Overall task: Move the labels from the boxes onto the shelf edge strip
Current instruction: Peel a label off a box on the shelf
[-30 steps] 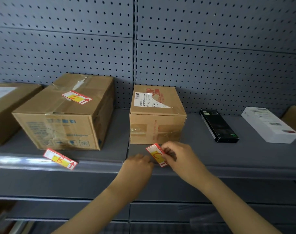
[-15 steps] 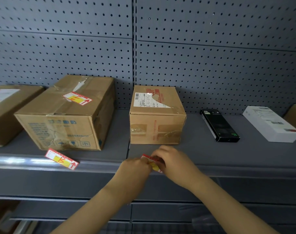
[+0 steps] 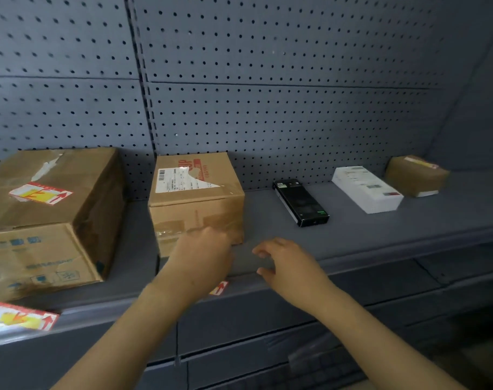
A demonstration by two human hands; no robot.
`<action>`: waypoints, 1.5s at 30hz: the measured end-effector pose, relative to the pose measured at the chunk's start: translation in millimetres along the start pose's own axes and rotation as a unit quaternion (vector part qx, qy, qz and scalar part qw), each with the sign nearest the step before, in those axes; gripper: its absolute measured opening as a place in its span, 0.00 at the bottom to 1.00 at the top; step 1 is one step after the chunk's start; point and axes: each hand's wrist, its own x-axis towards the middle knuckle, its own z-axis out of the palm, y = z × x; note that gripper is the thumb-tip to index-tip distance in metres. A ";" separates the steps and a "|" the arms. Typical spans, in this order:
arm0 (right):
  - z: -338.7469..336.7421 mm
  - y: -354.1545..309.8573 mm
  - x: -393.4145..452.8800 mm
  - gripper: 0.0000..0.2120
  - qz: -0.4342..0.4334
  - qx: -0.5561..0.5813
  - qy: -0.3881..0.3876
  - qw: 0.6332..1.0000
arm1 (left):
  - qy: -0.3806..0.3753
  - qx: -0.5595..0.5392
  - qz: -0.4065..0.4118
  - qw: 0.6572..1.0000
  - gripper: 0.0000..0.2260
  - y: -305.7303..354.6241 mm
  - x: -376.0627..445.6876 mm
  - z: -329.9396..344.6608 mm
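1. Head view: a red-and-yellow label (image 3: 219, 287) sits on the shelf edge strip (image 3: 267, 282), partly hidden under the left hand (image 3: 203, 257).
2. Left hand (image 3: 203, 257) and right hand (image 3: 288, 264) hover loosely spread, holding nothing.
3. Behind stands the small cardboard box (image 3: 196, 202); left, a large box (image 3: 51, 218) bears another label (image 3: 41, 192).
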 end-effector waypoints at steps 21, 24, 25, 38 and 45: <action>-158.2 248.9 -146.5 0.11 0.215 -0.035 0.125 0.968 | -0.005 -0.047 0.239 0.970 0.11 312.5 163.3 25.8; -178.4 286.9 -152.3 0.11 0.216 -0.041 0.126 0.967 | -0.002 -0.054 0.238 0.970 0.12 350.1 186.8 30.0; -184.0 298.5 -152.5 0.11 0.218 -0.041 0.127 0.967 | -0.003 -0.055 0.236 0.970 0.12 359.4 194.9 32.3; -233.0 427.7 -73.4 0.10 0.193 -0.034 0.119 0.973 | -0.021 -0.064 0.202 0.977 0.14 414.4 325.8 57.6; -254.3 482.1 -26.6 0.10 0.164 -0.013 0.111 0.980 | -0.024 -0.032 0.133 0.990 0.11 417.1 378.2 64.7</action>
